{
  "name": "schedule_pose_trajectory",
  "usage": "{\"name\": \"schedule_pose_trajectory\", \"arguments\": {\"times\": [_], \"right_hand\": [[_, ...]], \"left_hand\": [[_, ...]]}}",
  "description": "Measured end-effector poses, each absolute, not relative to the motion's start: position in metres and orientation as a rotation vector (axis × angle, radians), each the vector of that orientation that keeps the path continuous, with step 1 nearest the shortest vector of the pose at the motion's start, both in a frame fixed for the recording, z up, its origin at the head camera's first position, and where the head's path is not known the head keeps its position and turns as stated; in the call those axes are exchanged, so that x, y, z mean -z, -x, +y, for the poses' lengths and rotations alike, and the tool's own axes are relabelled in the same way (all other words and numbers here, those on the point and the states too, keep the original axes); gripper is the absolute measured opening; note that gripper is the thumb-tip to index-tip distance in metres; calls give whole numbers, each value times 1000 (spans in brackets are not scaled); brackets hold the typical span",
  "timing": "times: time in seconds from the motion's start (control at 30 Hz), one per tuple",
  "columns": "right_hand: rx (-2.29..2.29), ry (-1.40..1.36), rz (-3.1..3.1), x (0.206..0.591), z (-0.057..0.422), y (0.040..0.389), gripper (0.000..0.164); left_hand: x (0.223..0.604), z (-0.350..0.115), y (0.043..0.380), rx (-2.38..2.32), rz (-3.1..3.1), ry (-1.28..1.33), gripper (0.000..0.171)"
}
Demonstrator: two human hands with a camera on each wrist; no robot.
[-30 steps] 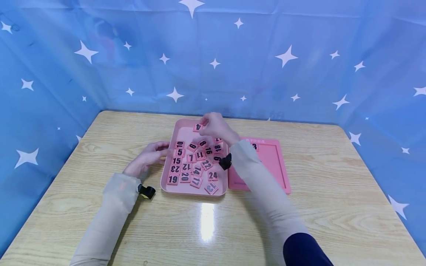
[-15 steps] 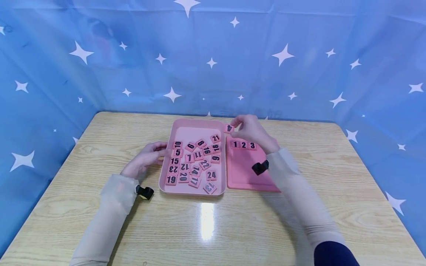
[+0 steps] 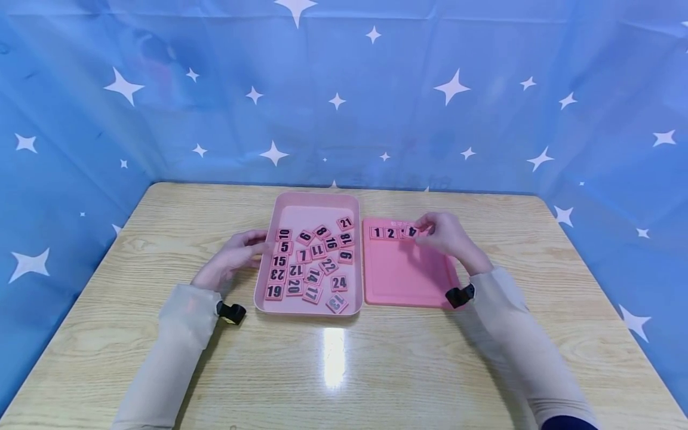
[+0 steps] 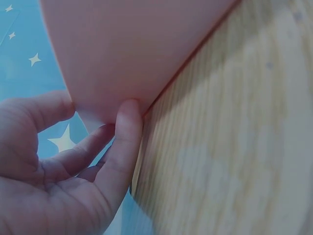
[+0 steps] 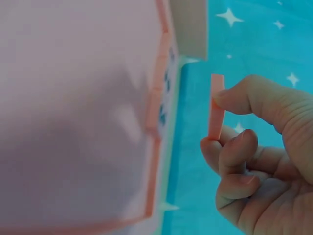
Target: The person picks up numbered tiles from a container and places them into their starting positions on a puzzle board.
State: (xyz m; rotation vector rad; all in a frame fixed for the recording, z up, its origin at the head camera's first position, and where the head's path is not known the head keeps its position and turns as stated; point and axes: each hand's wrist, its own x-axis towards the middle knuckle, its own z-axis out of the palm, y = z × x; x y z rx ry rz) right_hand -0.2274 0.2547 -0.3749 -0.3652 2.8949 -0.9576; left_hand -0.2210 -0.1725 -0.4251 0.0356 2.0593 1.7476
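My right hand point(image 3: 447, 237) pinches a pink number tile marked 4 point(image 3: 411, 232) between thumb and fingers, over the top of the flat pink puzzle board point(image 3: 408, 275). In the right wrist view the tile point(image 5: 216, 110) shows edge-on, apart from the board's row of tiles. Tiles 1 point(image 3: 377, 233) and 2 point(image 3: 391, 233) lie along the board's top edge; the one beside them is mostly covered by the held tile. My left hand point(image 3: 232, 258) touches the left side of the shallow pink tray point(image 3: 307, 200), fingertips against its outer wall point(image 4: 132, 58) in the left wrist view.
Several loose number tiles lie in the tray at mixed angles, among them 24 point(image 3: 339, 283), 13 point(image 3: 337, 303) and 21 point(image 3: 345, 223). Tray and board stand side by side on a wooden table point(image 3: 269, 370). A blue star-patterned curtain point(image 3: 344, 77) hangs behind the table.
My right hand has carried tile 4 from the tray's top across to the right, over the board's top row, turning it on the way. My left hand has stayed at the tray's side.
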Motion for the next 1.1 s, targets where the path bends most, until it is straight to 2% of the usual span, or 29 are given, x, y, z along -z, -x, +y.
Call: {"name": "schedule_pose_trajectory", "arguments": {"times": [0.53,0.9,1.1], "right_hand": [[842,288,2870,398,275,218,24],[700,284,2853,390,268,218,19],[723,348,2797,383,271,219,36]], "left_hand": [[425,-173,222,-1731,2057,-24,59],[424,-173,221,-1742,2056,-9,58],[423,-173,221,-1730,2065,-21,57]]}}
